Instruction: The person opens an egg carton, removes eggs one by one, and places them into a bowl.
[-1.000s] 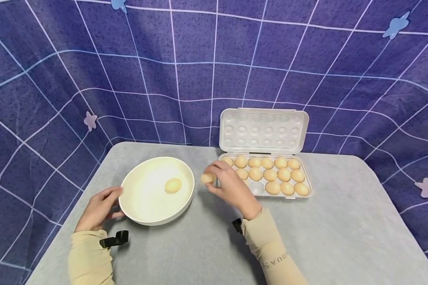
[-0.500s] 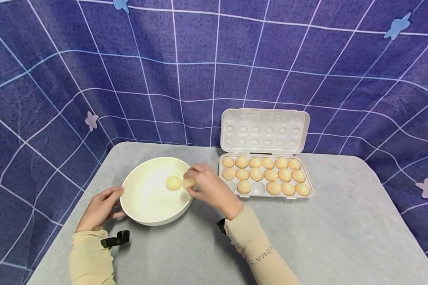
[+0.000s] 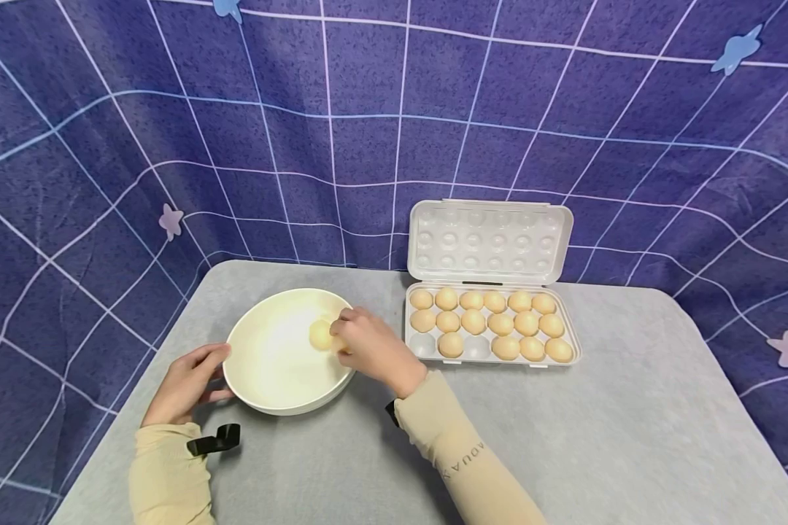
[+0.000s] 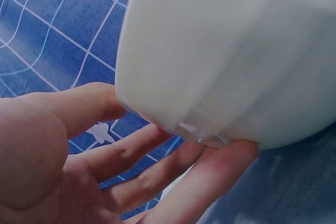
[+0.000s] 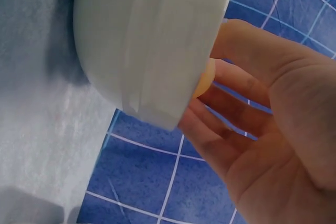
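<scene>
A cream-white bowl (image 3: 269, 368) stands on the left of the table with one egg (image 3: 319, 335) lying in it. My left hand (image 3: 185, 380) grips the bowl's left side, thumb at the rim and fingers against the outer wall lower down. Over the right rim, my right hand (image 3: 377, 350) holds a second egg (image 5: 206, 81) just inside the bowl, close beside the first; the bowl wall and my fingers hide part of it. To the right, an egg carton (image 3: 476, 346) holds several tan eggs, with two hollows bare in its front row.
The carton's clear lid (image 3: 491, 240) stands raised at the back, close to the blue gridded cloth (image 3: 368, 146). Grey table surface (image 3: 630, 408) stretches right of the carton and in front of the bowl.
My right hand has moved left from beside the carton to the bowl, carrying the egg over the rim and down inside. My left hand keeps its grip on the bowl.
</scene>
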### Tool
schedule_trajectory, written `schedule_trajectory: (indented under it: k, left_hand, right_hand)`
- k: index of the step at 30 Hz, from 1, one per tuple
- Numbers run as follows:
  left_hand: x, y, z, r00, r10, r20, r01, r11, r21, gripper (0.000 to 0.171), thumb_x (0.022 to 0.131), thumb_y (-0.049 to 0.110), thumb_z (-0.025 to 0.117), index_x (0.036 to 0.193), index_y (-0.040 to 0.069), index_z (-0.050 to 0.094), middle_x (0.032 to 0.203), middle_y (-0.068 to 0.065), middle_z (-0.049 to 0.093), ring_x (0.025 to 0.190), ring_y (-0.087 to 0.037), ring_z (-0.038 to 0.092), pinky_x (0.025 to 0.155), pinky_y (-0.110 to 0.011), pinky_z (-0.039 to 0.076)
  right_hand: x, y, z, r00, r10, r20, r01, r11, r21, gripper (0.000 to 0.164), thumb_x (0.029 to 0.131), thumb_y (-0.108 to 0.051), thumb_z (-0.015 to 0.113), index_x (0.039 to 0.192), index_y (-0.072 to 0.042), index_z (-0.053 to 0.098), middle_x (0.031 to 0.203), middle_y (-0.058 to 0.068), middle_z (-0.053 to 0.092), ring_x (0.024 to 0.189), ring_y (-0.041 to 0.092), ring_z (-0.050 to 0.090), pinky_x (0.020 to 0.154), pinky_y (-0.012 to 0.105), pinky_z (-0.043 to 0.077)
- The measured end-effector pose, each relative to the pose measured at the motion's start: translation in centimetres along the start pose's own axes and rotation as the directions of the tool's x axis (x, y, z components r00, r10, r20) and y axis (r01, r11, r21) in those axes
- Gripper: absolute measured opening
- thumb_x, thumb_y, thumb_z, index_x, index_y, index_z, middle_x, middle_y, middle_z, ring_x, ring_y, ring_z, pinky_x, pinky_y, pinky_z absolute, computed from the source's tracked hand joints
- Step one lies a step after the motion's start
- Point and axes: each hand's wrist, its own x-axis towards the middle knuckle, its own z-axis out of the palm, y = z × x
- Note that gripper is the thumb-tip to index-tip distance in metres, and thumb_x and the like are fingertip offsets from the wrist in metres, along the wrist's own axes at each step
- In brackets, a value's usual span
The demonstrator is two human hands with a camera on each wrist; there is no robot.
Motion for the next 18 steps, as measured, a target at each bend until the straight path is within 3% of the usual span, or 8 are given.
schedule_trajectory:
  k: [4,8,13,18]
  left_hand:
    - [-0.3,0.4,0.1,1.000,-0.011,-0.005,0.011,1.000,0.008,0.082,0.075,0.061,0.063,0.131,0.003,0.046,0.106,-0.008,0.056,0.085,-0.013,0.063,0.069,-0.043,0.057]
    - [-1.4,2.0,0.7,0.999,-0.039,-0.012,0.039,0.999,0.006,0.072,0.081,0.053,0.063,0.131,0.003,0.046,0.106,-0.004,0.056,0.085,-0.011,0.063,0.070,-0.041,0.057]
    - [-2.6,3.8,1.3,1.000,-0.024,-0.002,0.024,0.998,0.058,0.068,0.088,0.047,0.057,0.132,-0.002,0.043,0.109,-0.010,0.054,0.085,-0.009,0.061,0.070,-0.040,0.058]
    - [-2.0,2.9,1.0,0.999,-0.037,-0.005,0.037,0.999,0.036,0.069,0.085,0.050,0.060,0.131,0.001,0.045,0.109,-0.007,0.055,0.086,-0.009,0.062,0.070,-0.041,0.057]
  right_hand:
    - [0.5,-0.4,0.3,0.999,0.022,0.040,-0.020,0.999,-0.044,0.015,0.069,-0.012,0.074,0.079,-0.015,0.064,0.079,-0.004,0.051,0.073,0.014,0.047,0.060,0.023,0.043]
    - [0.9,-0.6,0.9,0.997,0.049,0.067,-0.043,0.996,-0.079,0.014,0.069,-0.013,0.074,0.078,-0.016,0.064,0.080,-0.003,0.053,0.074,0.015,0.050,0.058,0.024,0.046]
    - [1.3,-0.8,1.7,0.992,0.072,0.107,-0.061,0.993,-0.100,0.015,0.071,-0.015,0.075,0.084,-0.016,0.066,0.084,-0.001,0.057,0.078,0.016,0.053,0.060,0.025,0.049]
    - [1.7,-1.0,2.2,0.989,0.082,0.122,-0.065,0.989,-0.131,0.017,0.072,-0.017,0.075,0.086,-0.015,0.066,0.085,0.000,0.059,0.081,0.018,0.055,0.061,0.028,0.052]
